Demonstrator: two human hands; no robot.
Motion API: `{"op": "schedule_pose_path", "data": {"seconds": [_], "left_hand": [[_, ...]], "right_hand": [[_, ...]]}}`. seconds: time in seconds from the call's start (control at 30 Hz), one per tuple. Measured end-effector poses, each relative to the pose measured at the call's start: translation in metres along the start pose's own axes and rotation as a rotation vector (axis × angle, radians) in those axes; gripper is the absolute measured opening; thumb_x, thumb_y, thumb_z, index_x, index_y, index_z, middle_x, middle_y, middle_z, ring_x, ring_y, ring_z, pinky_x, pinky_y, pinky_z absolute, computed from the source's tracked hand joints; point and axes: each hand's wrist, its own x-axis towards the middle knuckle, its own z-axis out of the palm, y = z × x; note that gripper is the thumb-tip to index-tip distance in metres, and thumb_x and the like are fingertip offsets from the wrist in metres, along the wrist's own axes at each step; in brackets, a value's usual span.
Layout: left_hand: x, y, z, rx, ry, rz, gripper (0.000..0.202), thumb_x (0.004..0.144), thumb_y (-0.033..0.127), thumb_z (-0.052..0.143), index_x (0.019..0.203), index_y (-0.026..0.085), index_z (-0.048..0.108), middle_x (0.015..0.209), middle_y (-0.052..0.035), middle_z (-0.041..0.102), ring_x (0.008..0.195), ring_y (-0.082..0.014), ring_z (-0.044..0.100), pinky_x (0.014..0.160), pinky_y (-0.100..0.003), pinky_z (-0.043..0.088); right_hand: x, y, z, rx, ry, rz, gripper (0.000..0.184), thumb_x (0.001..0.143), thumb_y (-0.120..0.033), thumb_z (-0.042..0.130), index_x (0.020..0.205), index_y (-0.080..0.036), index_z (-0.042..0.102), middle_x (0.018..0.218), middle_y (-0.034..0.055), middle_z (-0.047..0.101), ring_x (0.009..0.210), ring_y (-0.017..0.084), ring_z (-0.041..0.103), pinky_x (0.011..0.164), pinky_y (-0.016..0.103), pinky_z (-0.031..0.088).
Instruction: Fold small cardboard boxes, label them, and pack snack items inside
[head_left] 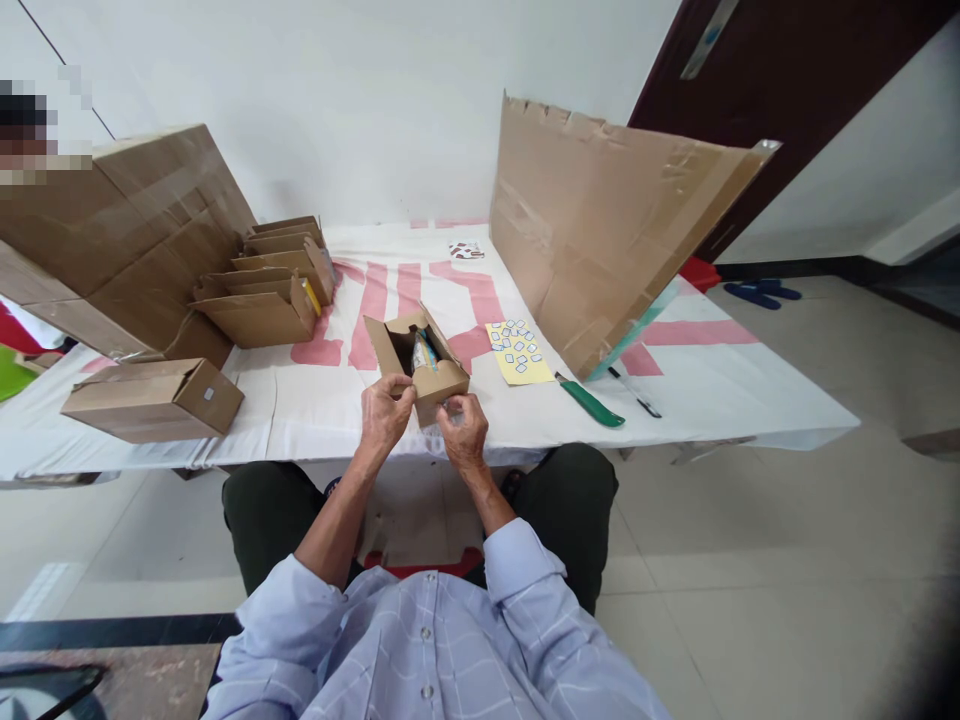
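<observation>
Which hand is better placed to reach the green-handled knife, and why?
Likely the right hand: the knife lies right of the open box, on that hand's side; the left hand grips the box's opposite corner.

One held box (pixel 417 366), two cardboard sheets (pixel 600 225), one knife (pixel 592 403) (and one pen (pixel 636 394)).

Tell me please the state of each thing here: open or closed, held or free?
small box: open, flaps up, packet inside, held
left hand: grip closed on the small box
right hand: fingers curled at its front, grip unclear
long box: closed, lying flat
stacked boxes: open, lids up
green knife: lying free, untouched
cardboard sheet: standing tilted
</observation>
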Motion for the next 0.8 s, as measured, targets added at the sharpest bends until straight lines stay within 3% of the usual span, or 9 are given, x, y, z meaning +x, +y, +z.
{"op": "schedule_pose_path", "data": {"seconds": [0.23,0.57,0.8], "left_hand": [[0.0008,0.0004,0.0005,0.002,0.003,0.003,0.014,0.085,0.02,0.069,0.09,0.019,0.081,0.081,-0.0038,0.081,0.078,-0.0197,0.077,0.079,-0.029,0.062],[0.0005,-0.0004,0.0005,0.008,0.005,0.011,0.015,0.085,0.022,0.068,0.091,0.02,0.082,0.081,-0.0038,0.08,0.079,-0.02,0.078,0.077,-0.028,0.062],[-0.0001,-0.0003,0.0,-0.005,0.001,0.005,0.015,0.085,0.023,0.069,0.09,0.019,0.082,0.079,-0.0039,0.08,0.077,-0.0202,0.078,0.078,-0.029,0.062]], "right_hand": [[-0.003,0.002,0.0033,-0.025,-0.002,0.019,0.018,0.092,-0.033,0.078,0.096,-0.024,0.063,0.091,0.0033,0.069,0.085,0.023,0.066,0.082,0.036,0.056],[-0.0028,0.0063,0.0018,0.0,-0.01,-0.012,0.003,0.095,-0.025,0.068,0.094,-0.025,0.065,0.089,0.0048,0.071,0.088,0.025,0.067,0.085,0.039,0.057],[-0.0017,0.0033,0.0022,-0.009,0.025,-0.05,0.007,0.099,-0.024,0.061,0.093,-0.025,0.065,0.088,0.0054,0.072,0.087,0.024,0.069,0.084,0.038,0.058]]}}
